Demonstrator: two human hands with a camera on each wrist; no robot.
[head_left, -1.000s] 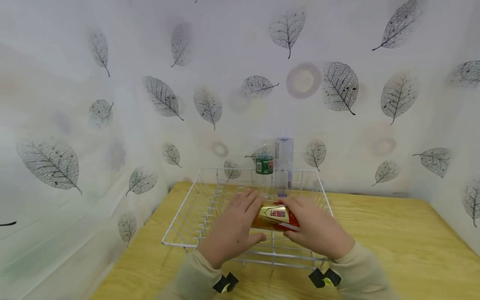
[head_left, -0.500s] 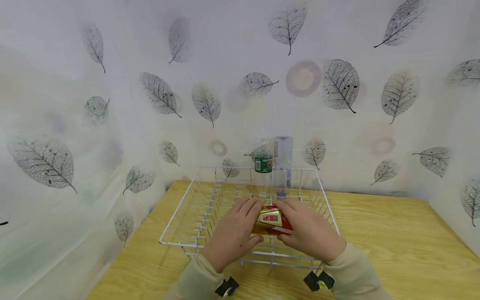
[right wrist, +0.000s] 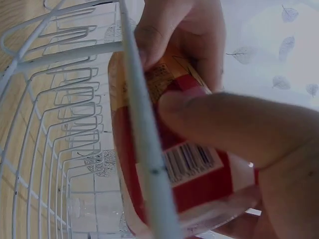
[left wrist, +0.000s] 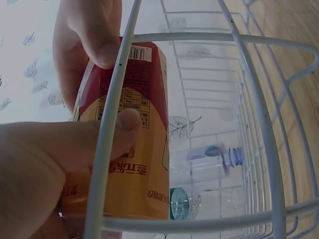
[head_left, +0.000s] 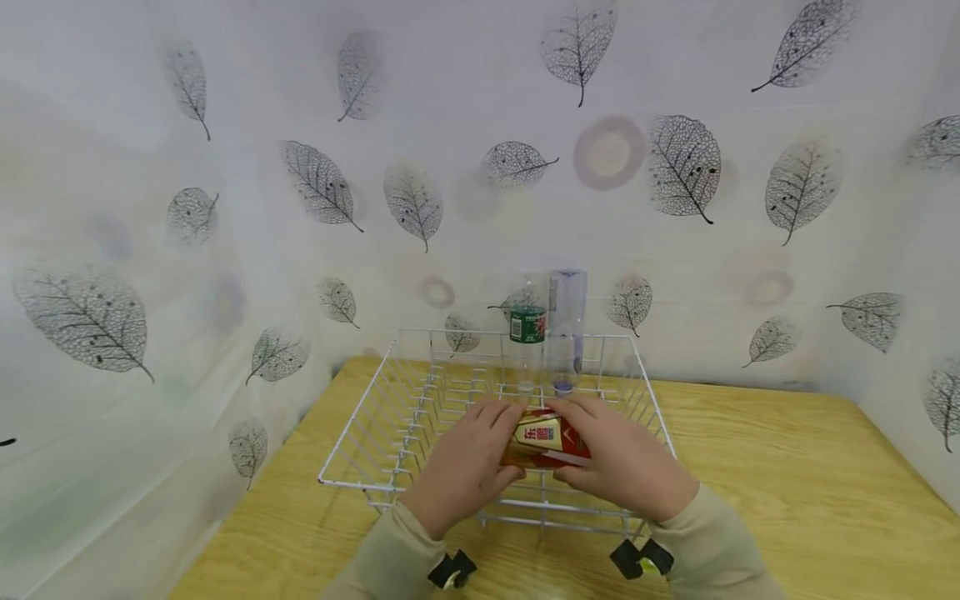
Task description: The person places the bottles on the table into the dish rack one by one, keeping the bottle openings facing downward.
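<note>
A red and gold drink bottle (head_left: 546, 437) lies sideways between my hands, over the near part of the white wire rack (head_left: 360, 483). My left hand (head_left: 468, 462) grips its gold end, with the thumb (left wrist: 107, 134) on the printed side. The red end is in my right hand (head_left: 626, 458), whose thumb (right wrist: 214, 119) presses just above the barcode. Both wrist views show a rack wire crossing in front of the bottle. Part of the label is hidden by my fingers. Whether the bottle touches the rack, I cannot tell.
Two clear bottles stand cap-end down at the rack's back: one with a green label (head_left: 528, 325), one purple-tinted (head_left: 567, 333). The rack sits on a wooden table (head_left: 780, 467). Leaf-printed sheeting (head_left: 480, 100) rises behind and at both sides.
Both hands and the bottle have shifted slightly left and lower in the head view. The bottle's label is tilted a little differently. Both hands keep their hold.
</note>
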